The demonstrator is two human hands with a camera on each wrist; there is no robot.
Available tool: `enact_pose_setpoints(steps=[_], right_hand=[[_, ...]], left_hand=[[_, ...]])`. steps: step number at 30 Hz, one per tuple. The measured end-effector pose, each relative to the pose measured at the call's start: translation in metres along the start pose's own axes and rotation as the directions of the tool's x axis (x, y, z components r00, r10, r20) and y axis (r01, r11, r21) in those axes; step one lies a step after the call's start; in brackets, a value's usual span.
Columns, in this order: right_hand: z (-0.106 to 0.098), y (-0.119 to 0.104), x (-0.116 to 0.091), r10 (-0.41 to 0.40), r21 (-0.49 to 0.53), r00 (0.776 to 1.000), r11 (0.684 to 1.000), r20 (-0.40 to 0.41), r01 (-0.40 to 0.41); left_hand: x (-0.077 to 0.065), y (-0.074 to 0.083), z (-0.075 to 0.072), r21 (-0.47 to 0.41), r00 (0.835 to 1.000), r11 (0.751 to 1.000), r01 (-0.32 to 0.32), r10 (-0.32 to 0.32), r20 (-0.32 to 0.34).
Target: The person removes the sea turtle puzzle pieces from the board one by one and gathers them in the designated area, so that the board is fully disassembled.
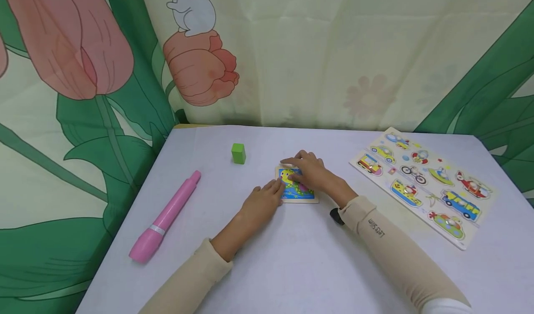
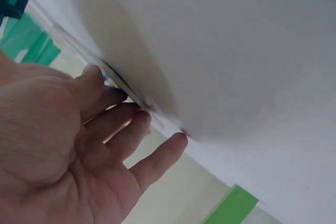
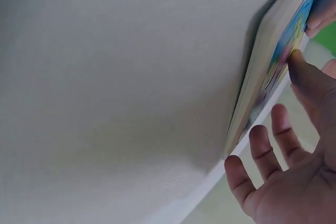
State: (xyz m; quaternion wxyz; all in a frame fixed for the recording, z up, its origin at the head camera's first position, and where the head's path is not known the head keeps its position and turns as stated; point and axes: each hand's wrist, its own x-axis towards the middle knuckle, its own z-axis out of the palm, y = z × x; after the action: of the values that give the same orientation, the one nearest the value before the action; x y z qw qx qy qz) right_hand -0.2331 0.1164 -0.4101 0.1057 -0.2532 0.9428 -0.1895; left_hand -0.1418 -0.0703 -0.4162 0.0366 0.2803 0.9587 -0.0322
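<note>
A small wooden picture puzzle (image 1: 298, 193) with a blue, yellow and pink picture lies flat on the white table. My left hand (image 1: 262, 205) rests at its left side, fingers extended, fingertips right at the board's edge. In the left wrist view those fingers (image 2: 137, 127) are spread beside the thin board. My right hand (image 1: 310, 171) reaches over the board from the right, with the thumb touching the picture and the index finger stretched along the far edge. The right wrist view shows the thumb on the puzzle (image 3: 275, 72) and the other fingers (image 3: 262, 150) spread apart.
A green block (image 1: 238, 153) stands beyond the puzzle, to its left. A pink flashlight-shaped stick (image 1: 164, 219) lies on the table's left side. At the right lies a large vehicle peg puzzle board (image 1: 425, 184). A small black object (image 1: 336, 216) sits by my right sleeve. A printed curtain (image 1: 300, 63) hangs behind.
</note>
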Motion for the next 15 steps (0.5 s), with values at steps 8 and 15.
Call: enact_pose_setpoints(steps=[8, 15], right_hand=[[-0.0035, 0.0028, 0.0038, -0.074, 0.006, 0.997, 0.997, 0.036, 0.074], [-0.0047, 0.0045, 0.0045, -0.131, -0.014, 0.990, 0.991, 0.043, 0.131]], left_hand=[[-0.0035, 0.0026, 0.0010, 0.040, 0.998, 0.998, -0.052, 0.051, 0.035], [-0.0048, 0.0030, 0.0038, 0.115, 0.998, 0.992, -0.057, 0.060, -0.026]])
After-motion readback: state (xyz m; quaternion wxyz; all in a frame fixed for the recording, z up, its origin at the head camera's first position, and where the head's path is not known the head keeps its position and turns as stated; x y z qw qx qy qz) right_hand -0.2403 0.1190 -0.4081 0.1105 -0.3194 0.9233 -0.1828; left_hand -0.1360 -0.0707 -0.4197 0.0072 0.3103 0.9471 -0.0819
